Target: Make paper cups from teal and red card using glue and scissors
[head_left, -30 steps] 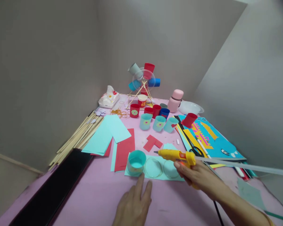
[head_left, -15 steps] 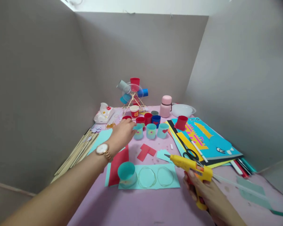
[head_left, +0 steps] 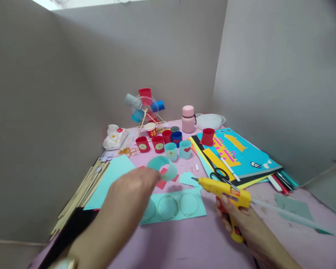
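Note:
My left hand, blurred by motion, grips a light teal paper ring by its near edge, tilted above the table. Below it lies a teal paper strip with circles of dried-looking glue or drawn line on it; my forearm and hand hide part of its left end. My right hand is wrapped round the handle of a yellow glue gun, its nozzle pointing left near small teal paper pieces. Two teal paper cups stand beyond the ring, one with a flower, one with a heart.
Red cups and a blue cup stand farther back, before a wheel model. Scissors and a decorated board lie right. A pink flask is behind. Wooden sticks lie left.
My left hand has drawn back toward me from the row of cups, now with a teal ring in it. The view has turned slightly right. My right hand keeps the glue gun in place.

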The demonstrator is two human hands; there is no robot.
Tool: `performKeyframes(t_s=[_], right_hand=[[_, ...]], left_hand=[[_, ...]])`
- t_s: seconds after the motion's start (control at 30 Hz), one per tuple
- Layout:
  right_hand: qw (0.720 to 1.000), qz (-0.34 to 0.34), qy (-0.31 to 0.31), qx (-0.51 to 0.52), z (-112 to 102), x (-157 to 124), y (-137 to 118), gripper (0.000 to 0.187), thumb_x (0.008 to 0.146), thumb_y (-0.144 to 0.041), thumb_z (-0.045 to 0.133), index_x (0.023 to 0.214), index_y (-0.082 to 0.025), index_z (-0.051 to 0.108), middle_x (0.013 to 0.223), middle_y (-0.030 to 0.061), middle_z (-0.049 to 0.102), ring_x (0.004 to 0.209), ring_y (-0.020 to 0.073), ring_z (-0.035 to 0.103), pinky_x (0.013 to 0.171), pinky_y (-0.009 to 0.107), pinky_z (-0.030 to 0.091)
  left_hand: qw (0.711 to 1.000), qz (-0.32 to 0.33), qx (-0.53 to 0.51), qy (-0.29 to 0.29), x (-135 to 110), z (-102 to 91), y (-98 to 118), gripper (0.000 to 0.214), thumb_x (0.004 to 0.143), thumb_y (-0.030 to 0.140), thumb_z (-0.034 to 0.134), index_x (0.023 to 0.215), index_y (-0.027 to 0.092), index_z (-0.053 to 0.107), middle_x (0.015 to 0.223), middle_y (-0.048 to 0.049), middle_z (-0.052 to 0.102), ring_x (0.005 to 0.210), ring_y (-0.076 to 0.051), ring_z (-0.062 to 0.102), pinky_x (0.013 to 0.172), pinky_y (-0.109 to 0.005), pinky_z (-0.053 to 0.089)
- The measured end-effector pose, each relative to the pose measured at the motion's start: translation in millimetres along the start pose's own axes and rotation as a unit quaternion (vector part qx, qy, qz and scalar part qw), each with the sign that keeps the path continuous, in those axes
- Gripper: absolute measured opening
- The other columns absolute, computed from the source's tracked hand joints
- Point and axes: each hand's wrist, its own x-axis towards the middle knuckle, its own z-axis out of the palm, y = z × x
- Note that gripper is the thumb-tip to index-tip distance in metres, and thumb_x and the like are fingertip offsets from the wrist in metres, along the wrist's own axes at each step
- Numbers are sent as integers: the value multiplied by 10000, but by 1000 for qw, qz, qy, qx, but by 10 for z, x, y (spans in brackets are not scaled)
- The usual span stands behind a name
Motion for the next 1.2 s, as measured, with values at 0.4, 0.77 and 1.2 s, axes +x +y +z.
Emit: performKeyframes(t_s=[0.4,0.77,1.2], right_hand=[[1000,-9,-23,-18,53,1,-44,491,804,-648,519,610,-197,523,514,-54,460,408,82,351,426,226,215],[999,-16,-24,-22,15,37,-33,508,804,-654,509,579,-198,515,477,-66,438,406,76,381,436,216,258],[1000,9,-7,-18,39,1,-98,493,767,-668,535,602,-204,514,486,-72,434,420,83,366,447,229,257]], left_hand=[[997,81,-11,-16,-530,472,190,579,697,-82,317,1090,176,657,967,-78,752,831,-228,710,673,-335,593],[997,51,-10,-48,-435,522,244,636,662,-108,285,1094,176,655,1001,-105,752,869,-239,713,708,-353,580],[989,4,-60,-135,-393,598,239,637,674,-65,307,1159,190,631,1111,-121,717,983,-271,675,780,-405,557]])
